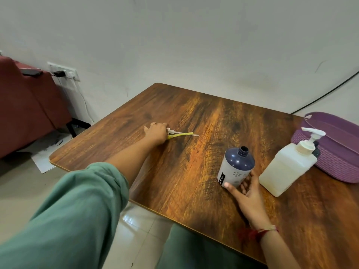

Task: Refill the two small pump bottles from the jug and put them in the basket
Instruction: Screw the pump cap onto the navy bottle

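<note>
Navy pump bottle [236, 167], uncapped and gripped by our right hand [245, 193], awaits filling from the jug [287, 167]; our left hand [155, 132] rests on the loose pumps [180, 134], grip unclear.

On the table [194, 113], two pumps [182, 133] are laid side by side towards the far left, their tubes pointed right. Their heads are covered by the left hand [155, 132]. Well apart from them, at the near right, a bottle [236, 167] is stood upright, its base held in the right hand [247, 193]. Just right of the bottle a jug [287, 169] is placed. Behind and right of the jug, at the table's right edge, a basket [334, 144] is set. Left of the table, on the floor by the wall, a chair [25, 105] is stood.
</note>
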